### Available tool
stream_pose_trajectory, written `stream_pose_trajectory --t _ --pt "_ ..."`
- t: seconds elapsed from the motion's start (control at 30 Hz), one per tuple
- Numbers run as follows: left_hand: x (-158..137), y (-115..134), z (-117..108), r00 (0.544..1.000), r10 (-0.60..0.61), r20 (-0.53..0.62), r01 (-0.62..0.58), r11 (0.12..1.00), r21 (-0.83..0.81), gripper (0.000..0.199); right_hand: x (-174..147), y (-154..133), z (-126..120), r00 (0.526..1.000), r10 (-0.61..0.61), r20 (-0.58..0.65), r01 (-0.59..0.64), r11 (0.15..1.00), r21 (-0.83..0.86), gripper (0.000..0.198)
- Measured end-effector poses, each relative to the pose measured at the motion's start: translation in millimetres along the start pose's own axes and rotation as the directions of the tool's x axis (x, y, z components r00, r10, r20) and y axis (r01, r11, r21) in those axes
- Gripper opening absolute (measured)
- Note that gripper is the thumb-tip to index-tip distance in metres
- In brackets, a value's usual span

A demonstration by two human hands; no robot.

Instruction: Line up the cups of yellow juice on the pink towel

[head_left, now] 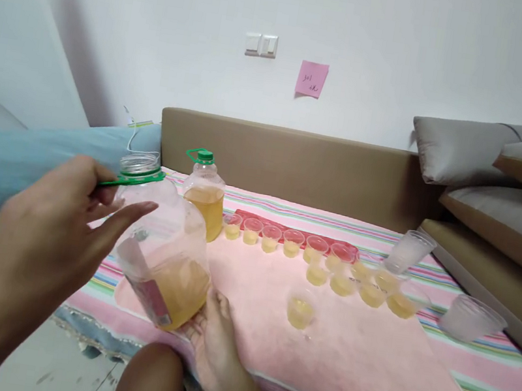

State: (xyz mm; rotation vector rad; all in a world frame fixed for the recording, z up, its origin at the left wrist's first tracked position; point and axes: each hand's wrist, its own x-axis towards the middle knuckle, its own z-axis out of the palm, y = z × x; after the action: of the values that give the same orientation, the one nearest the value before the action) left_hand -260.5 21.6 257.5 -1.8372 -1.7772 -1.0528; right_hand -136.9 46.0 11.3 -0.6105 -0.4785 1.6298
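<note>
My left hand (47,231) grips the green carrying handle (117,182) at the neck of a clear plastic jug (181,289), its thumb stretched out beside the jug. The jug leans, uncapped, with yellow liquid in its lower part. Under its base my right hand (216,337) supports it, fingers partly hidden behind the plastic. A clear plastic cup (300,312) holding some yellow liquid stands alone to the right. Behind it, several similar cups (291,245) of yellow liquid form a row, with more cups (342,284) grouped at its right end.
A second jug (206,203), capped in green, stands behind the held one. Stacked cups (411,251) and another stack (472,319) lie at the right on the striped cloth (505,373). A pink mat (362,370) covers the middle. Cushions (511,209) are piled far right.
</note>
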Motion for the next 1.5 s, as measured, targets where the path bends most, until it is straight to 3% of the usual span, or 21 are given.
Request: stream_pose_trajectory --t 0.13,0.23,0.4,0.6,0.73,0.83,0.97,1.1,1.2,1.23,1.3,1.37,1.43,1.5 --pt "15 -11 17 0.989 0.137 -0.053 -0.136 0.991 0.017 0.033 23 -4 16 0.998 -0.001 0.069 0.000 1.000 0.016 0.072" --pt "28 -27 32 0.975 0.185 -0.123 -0.187 0.982 -0.005 0.043 42 0 23 0.998 -0.008 0.067 0.009 1.000 -0.010 0.057" --pt "38 -39 48 0.977 0.194 -0.084 -0.191 0.981 0.039 0.042 69 13 27 0.998 -0.008 -0.063 0.001 0.995 -0.105 0.054" --pt "36 -48 75 0.974 0.227 -0.027 -0.222 0.968 0.116 0.035 76 14 29 0.998 0.016 -0.069 -0.031 0.974 -0.224 0.052" --pt "34 -51 87 0.963 0.270 -0.005 -0.266 0.952 0.153 0.028 56 6 23 0.998 0.027 -0.056 -0.043 0.953 -0.300 0.052" --pt "33 -49 88 0.952 0.304 -0.015 -0.297 0.939 0.171 0.022 22 -9 11 0.996 0.064 0.060 -0.038 0.929 -0.367 0.044" --pt "32 -46 87 0.954 0.277 -0.117 -0.251 0.948 0.198 0.034 -36 -47 -7 0.956 0.187 0.228 -0.053 0.871 -0.489 0.054" --pt "29 -32 87 0.946 0.174 -0.273 -0.134 0.978 0.159 0.047 -77 -113 -16 0.902 0.244 0.357 0.056 0.752 -0.657 0.052" --pt "22 -2 94 0.896 0.177 -0.408 -0.182 0.983 0.026 0.040 -86 -175 -20 0.906 0.132 0.403 0.242 0.621 -0.746 0.039" --pt "19 11 99 0.891 0.200 -0.409 -0.241 0.969 -0.051 0.034 -84 -195 -23 0.913 0.028 0.407 0.324 0.555 -0.766 0.032" --pt "13 40 115 0.915 0.241 -0.323 -0.328 0.911 -0.250 0.026 -75 -231 -31 0.902 -0.158 0.403 0.432 0.390 -0.813 0.028" --pt "6 66 138 0.942 0.281 -0.182 -0.331 0.870 -0.366 0.026 -63 -259 -44 0.867 -0.316 0.386 0.461 0.209 -0.863 0.025" --pt "-2 84 166 0.957 0.290 -0.015 -0.264 0.848 -0.460 0.028 -53 -277 -59 0.854 -0.374 0.363 0.418 0.077 -0.905 0.025" --pt "-13 92 194 0.958 0.266 0.106 -0.178 0.843 -0.507 0.028 -46 -286 -72 0.871 -0.369 0.325 0.350 0.002 -0.937 0.027"
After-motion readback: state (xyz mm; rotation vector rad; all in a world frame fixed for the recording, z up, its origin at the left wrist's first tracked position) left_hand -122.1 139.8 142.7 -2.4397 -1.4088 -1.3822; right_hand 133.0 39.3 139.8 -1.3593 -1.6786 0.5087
